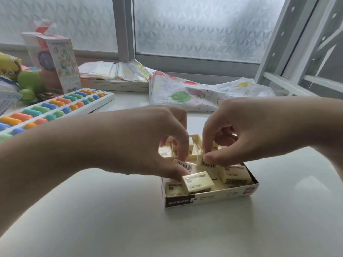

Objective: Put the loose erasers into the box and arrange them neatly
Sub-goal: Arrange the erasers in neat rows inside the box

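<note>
A low cardboard box [219,196] with a white and dark brown front wall stands on the white table. Several cream erasers in clear wrap lie in it at odd angles; one eraser [197,181] sits tilted on top near the front. My left hand [148,140] reaches in from the left, its thumb and forefinger pinching an eraser with a barcode [185,165]. My right hand [246,130] comes from the right and pinches another barcoded eraser [207,163], held upright above the box's middle. The far part of the box is hidden behind my fingers.
A white tray of coloured capsule-shaped pieces [53,108] lies at the left. Behind it stand a toy carton [59,62] and a green toy [29,84]. A dotted plastic bag [194,93] and stacked papers [115,73] lie by the window. A white metal rack [289,49] leans at right.
</note>
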Available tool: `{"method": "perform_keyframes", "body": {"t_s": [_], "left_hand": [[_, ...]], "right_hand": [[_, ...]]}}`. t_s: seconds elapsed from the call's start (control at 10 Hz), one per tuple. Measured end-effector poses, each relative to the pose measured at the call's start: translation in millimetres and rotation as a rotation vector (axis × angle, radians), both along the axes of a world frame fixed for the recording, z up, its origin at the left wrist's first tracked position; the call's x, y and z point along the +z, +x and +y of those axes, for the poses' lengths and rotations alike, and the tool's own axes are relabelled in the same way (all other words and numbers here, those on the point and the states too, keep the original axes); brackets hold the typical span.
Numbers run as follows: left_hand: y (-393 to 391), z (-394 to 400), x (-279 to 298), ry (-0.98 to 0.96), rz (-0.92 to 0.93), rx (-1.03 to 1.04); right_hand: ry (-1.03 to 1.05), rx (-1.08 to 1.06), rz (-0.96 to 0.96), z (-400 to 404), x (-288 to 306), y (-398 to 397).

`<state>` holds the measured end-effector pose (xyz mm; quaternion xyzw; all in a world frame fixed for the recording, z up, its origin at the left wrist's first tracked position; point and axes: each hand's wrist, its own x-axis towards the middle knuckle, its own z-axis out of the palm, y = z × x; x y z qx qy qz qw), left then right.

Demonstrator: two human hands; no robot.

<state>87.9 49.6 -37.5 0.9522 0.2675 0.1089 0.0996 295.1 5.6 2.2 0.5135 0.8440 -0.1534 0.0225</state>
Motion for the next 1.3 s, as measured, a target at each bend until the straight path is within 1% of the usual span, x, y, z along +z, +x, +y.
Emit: {"method": "perform_keyframes", "body": {"t_s": [0.1,0.2,0.3,0.4,0.5,0.6,0.7,0.8,0.9,1.0,1.1,1.2,1.3], "left_hand": [[-1,-3,1,0.037,-0.065,-0.022],[-1,-8,5,0.033,-0.148,-0.002],[-2,-10,11,-0.019,-0.322,-0.017],[-1,-10,12,-0.043,-0.443,-0.006],[2,-10,12,0.028,-0.448,0.067],[5,-10,17,0.067,-0.501,-0.002],[6,-15,21,0.149,-0.5,-0.02],[6,-15,21,0.213,-0.48,0.013],[13,-1,17,0.07,-0.413,0.095],[7,1,14,0.176,-0.373,0.011],[-7,-5,6,0.196,-0.336,-0.029],[-3,-4,10,0.101,-0.379,0.023],[-3,-2,11,-0.093,-0.489,0.067]], "right_hand": [[0.006,0.005,-0.004,0,2,2],[0.022,0.028,0.065,-1,5,5],[0.015,0.078,0.145,-3,11,8],[0.004,0.099,0.232,-4,12,5],[0.046,0.093,0.291,0,9,3],[0.113,0.082,0.369,3,8,2],[0.151,0.096,0.416,4,7,3],[0.184,0.094,0.397,5,5,3],[0.206,0.112,0.375,5,2,3],[0.257,0.104,0.318,6,2,4],[0.329,0.057,0.211,6,3,6],[0.383,0.029,0.168,4,5,6],[0.395,0.051,0.162,2,3,4]]}}
